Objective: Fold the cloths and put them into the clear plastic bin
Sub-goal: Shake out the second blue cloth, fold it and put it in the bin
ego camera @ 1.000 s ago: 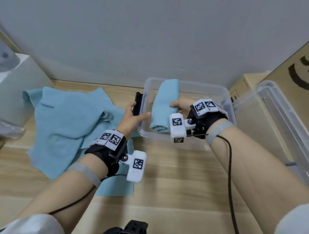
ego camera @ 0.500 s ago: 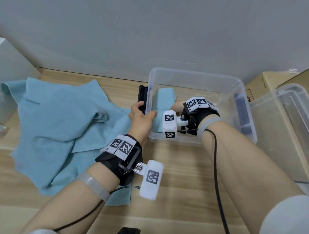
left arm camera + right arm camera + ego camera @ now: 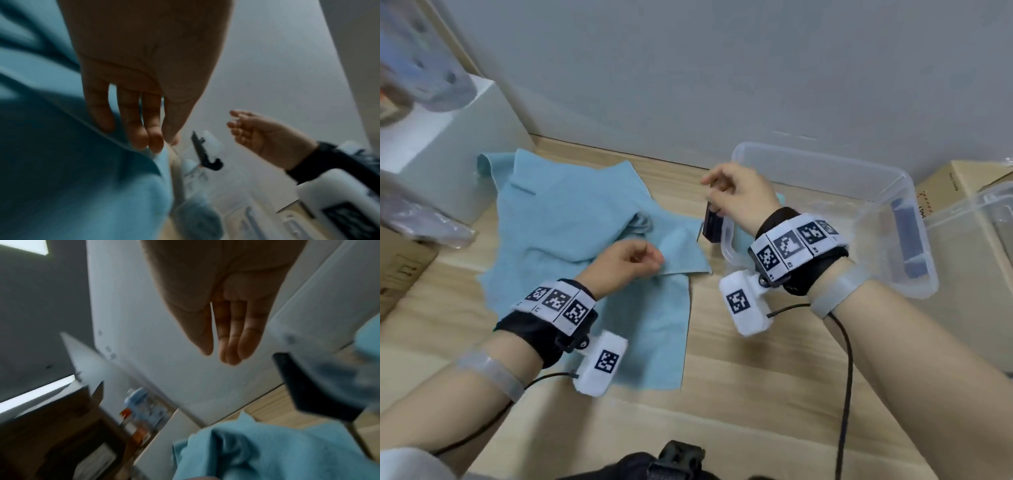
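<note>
Item: loose cloths (image 3: 571, 219), light blue terry, 2+ overlapped, crumpled, toward desk (image 3: 756, 394) rear-left. Judged light, limp, non-slip; best taken at corners/hems.
L hand (image 3: 625, 262): grip loosely curled, fingertips (image 3: 141, 139) on a hem, nothing clamped.
R hand (image 3: 739, 198): grip relaxed, empty, above bin's near-left corner.
Clear plastic bin (image 3: 914, 219): rigid, glossy, rear-right; folded cloth (image 3: 368, 339) inside, mostly hidden.

Wooden table (image 3: 756, 394) — blue cloths (image 3: 571, 219), clear plastic bin (image 3: 907, 192), boxes
</note>
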Demonstrator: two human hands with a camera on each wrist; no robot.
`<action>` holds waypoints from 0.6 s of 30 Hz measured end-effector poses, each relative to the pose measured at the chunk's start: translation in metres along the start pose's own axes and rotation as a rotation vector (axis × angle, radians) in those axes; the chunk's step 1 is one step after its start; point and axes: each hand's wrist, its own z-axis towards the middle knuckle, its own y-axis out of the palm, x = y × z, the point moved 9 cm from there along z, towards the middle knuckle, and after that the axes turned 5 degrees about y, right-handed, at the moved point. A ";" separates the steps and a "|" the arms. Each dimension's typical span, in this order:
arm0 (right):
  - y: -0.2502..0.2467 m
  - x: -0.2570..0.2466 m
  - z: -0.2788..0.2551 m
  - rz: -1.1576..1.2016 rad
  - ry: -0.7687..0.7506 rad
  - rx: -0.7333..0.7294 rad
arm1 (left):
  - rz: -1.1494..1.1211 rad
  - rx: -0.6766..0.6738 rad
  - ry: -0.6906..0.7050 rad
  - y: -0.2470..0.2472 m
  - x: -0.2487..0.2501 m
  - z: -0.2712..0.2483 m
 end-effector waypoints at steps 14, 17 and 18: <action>0.151 0.045 -0.013 -0.779 -0.096 -0.165 | 0.725 -0.165 0.000 0.003 -0.083 -0.054; 0.145 0.039 -0.016 -0.604 -0.133 -0.131 | 0.774 -0.121 0.003 -0.005 -0.088 -0.051; 0.141 0.035 -0.018 -0.537 -0.151 -0.119 | 0.785 -0.115 -0.005 -0.007 -0.088 -0.048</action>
